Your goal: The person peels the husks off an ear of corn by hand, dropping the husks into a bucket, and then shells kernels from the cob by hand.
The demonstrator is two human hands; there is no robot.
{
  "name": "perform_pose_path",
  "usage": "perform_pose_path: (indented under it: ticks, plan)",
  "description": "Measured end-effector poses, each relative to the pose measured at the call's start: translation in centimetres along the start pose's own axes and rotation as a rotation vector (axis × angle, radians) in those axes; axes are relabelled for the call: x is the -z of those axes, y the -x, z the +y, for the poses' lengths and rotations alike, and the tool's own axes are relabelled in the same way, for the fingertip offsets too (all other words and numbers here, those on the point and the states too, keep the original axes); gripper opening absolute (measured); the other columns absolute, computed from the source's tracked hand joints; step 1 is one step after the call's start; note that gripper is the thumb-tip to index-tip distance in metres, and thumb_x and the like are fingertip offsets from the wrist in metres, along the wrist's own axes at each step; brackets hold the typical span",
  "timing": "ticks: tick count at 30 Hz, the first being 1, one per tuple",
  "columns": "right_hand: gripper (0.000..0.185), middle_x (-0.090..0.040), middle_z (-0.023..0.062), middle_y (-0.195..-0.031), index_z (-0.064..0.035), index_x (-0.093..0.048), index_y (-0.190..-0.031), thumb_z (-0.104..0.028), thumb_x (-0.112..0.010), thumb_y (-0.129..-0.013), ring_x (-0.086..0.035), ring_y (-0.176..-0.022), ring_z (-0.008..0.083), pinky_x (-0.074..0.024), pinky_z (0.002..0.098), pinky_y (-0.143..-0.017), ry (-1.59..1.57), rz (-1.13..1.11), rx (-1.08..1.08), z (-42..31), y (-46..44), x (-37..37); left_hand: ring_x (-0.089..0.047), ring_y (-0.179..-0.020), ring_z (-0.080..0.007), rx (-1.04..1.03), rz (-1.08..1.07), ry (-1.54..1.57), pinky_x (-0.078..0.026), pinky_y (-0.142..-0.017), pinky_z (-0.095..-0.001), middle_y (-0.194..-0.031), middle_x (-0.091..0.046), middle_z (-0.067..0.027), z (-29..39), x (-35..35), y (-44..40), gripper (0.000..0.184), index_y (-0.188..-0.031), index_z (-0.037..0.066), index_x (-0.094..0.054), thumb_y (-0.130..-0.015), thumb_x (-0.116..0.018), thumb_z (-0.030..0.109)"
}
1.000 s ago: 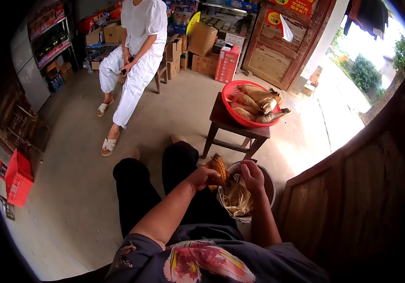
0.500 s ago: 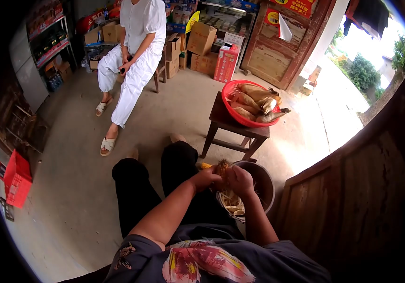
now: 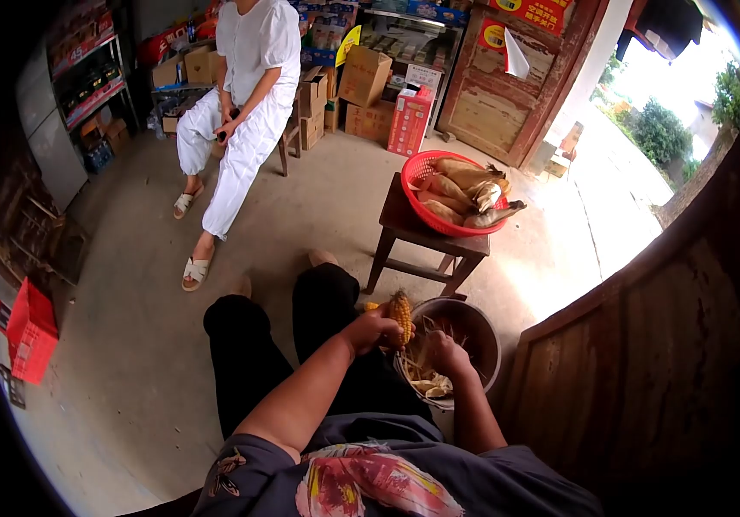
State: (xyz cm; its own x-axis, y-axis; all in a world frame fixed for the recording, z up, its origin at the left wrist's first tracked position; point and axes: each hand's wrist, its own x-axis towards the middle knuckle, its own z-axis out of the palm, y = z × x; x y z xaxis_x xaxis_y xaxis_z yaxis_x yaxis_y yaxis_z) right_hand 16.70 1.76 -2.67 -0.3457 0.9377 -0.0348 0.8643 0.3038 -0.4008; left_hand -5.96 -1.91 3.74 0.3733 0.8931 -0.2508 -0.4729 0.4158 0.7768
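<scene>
An ear of yellow corn (image 3: pixel 401 317) with a dark tuft at its top stands upright in my left hand (image 3: pixel 373 329), whose fingers wrap round it. Just right of it, my right hand (image 3: pixel 447 353) is closed over the bucket (image 3: pixel 492 345); what it holds, if anything, is too small to make out. Pale husks (image 3: pixel 426 379) lie in the bucket. Part of another yellow cob (image 3: pixel 371 306) shows behind my left hand. Several ears in dry husks (image 3: pixel 469 177) fill a red basket (image 3: pixel 445 227).
The basket stands on a dark wooden stool (image 3: pixel 397 222). A seated person in white (image 3: pixel 254 103) is at the upper left. Cardboard boxes (image 3: pixel 365 76) are at the back, a red crate (image 3: pixel 32 332) at the far left, a wooden door panel (image 3: pixel 628 362) at the right.
My right hand came up to the cob's tuft, then moved down and right, away from it, over the bucket. My left hand still holds the cob, its kernels in view again.
</scene>
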Motion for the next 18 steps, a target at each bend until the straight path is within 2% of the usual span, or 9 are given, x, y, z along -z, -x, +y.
perform_pose_path:
  ticks: [2,5,8,9,11,13,15,16,18]
  plan:
    - [0.023,-0.064,0.0137,-0.087,-0.0047,-0.056,-0.096,-0.026,-0.058,-0.087,-0.062,-0.078,0.0281,-0.0502,0.0370,-0.069,-0.297,-0.031,0.018,0.6,0.1,0.7,-0.061,-0.093,-0.0257,0.010,0.007,-0.008,-0.054,-0.076,-0.0390,-0.107,-0.060,-0.0139,-0.2,-0.2,0.0,0.059,-0.129,0.005,-0.038,-0.074,-0.059,0.008]
    - [0.026,-0.062,0.0087,-0.086,-0.0020,-0.056,-0.099,-0.026,-0.059,-0.089,-0.059,-0.077,0.0191,-0.0485,0.0292,-0.072,-0.702,-0.043,0.098,-3.5,0.1,4.9,-0.060,-0.094,-0.0250,0.026,0.027,-0.069,-0.053,-0.076,-0.0358,-0.110,-0.057,-0.0133,-0.9,0.3,-0.7,0.062,-0.130,0.005,-0.038,-0.073,-0.060,0.010]
    - [0.027,-0.060,0.0070,-0.085,-0.0006,-0.055,-0.096,-0.026,-0.061,-0.089,-0.055,-0.075,0.0144,-0.0463,0.0277,-0.070,-0.725,-0.054,0.223,-4.6,-1.6,5.8,-0.062,-0.087,-0.0232,0.004,0.068,-0.244,-0.053,-0.077,-0.0341,-0.102,-0.060,-0.0122,-0.4,-0.3,-0.6,0.055,-0.125,0.001,-0.041,-0.073,-0.057,0.006]
    - [0.025,-0.056,0.0073,-0.074,-0.0004,-0.055,-0.089,-0.024,-0.060,-0.089,-0.051,-0.069,0.0129,-0.0447,0.0279,-0.065,-0.715,0.000,0.223,-5.8,-1.6,6.2,-0.062,-0.087,-0.0232,0.003,0.070,-0.247,-0.053,-0.077,-0.0341,-0.102,-0.060,-0.0122,0.1,-0.7,-0.1,0.055,-0.125,0.001,-0.041,-0.073,-0.057,0.006]
    - [0.024,-0.054,0.0083,-0.070,-0.0005,-0.056,-0.085,-0.023,-0.060,-0.089,-0.051,-0.065,0.0138,-0.0440,0.0293,-0.062,-0.612,0.035,0.226,-6.9,-1.6,6.4,-0.061,-0.085,-0.0204,0.031,0.027,-0.254,-0.051,-0.075,-0.0322,-0.101,-0.059,-0.0101,1.1,-1.6,0.9,0.056,-0.125,0.001,-0.042,-0.073,-0.059,0.009]
    - [0.023,-0.052,0.0093,-0.065,-0.0005,-0.056,-0.081,-0.022,-0.059,-0.089,-0.050,-0.061,0.0147,-0.0434,0.0307,-0.059,-0.507,0.070,0.228,-7.6,-1.8,6.2,-0.059,-0.090,-0.0220,0.007,0.033,-0.235,-0.050,-0.077,-0.0327,-0.106,-0.057,-0.0108,0.2,-0.7,0.2,0.062,-0.129,0.003,-0.039,-0.072,-0.060,0.010]
    - [0.025,-0.050,0.0137,-0.059,-0.0011,-0.055,-0.072,-0.020,-0.059,-0.088,-0.050,-0.055,0.0215,-0.0413,0.0354,-0.054,-0.573,0.152,0.235,-7.7,-1.6,5.7,-0.057,-0.094,-0.0235,-0.013,0.035,-0.211,-0.050,-0.079,-0.0331,-0.110,-0.055,-0.0115,-0.4,0.0,-0.2,0.067,-0.133,0.006,-0.036,-0.071,-0.061,0.010]
    - [0.025,-0.050,0.0137,-0.059,-0.0011,-0.055,-0.072,-0.020,-0.059,-0.088,-0.050,-0.055,0.0215,-0.0413,0.0354,-0.054,-0.570,0.149,0.232,-7.6,-1.5,5.6,-0.057,-0.095,-0.0236,-0.013,0.034,-0.191,-0.050,-0.079,-0.0337,-0.110,-0.055,-0.0114,-0.5,0.1,-0.3,0.067,-0.133,0.007,-0.035,-0.072,-0.061,0.010]
    - [0.024,-0.052,0.0164,-0.061,-0.0021,-0.054,-0.070,-0.018,-0.057,-0.088,-0.050,-0.054,0.0294,-0.0404,0.0379,-0.053,-0.470,0.329,0.290,-7.3,-1.4,5.2,-0.057,-0.096,-0.0237,-0.015,0.032,-0.165,-0.050,-0.078,-0.0343,-0.111,-0.055,-0.0114,-0.5,-0.1,-0.3,0.066,-0.134,0.007,-0.035,-0.072,-0.060,0.009]
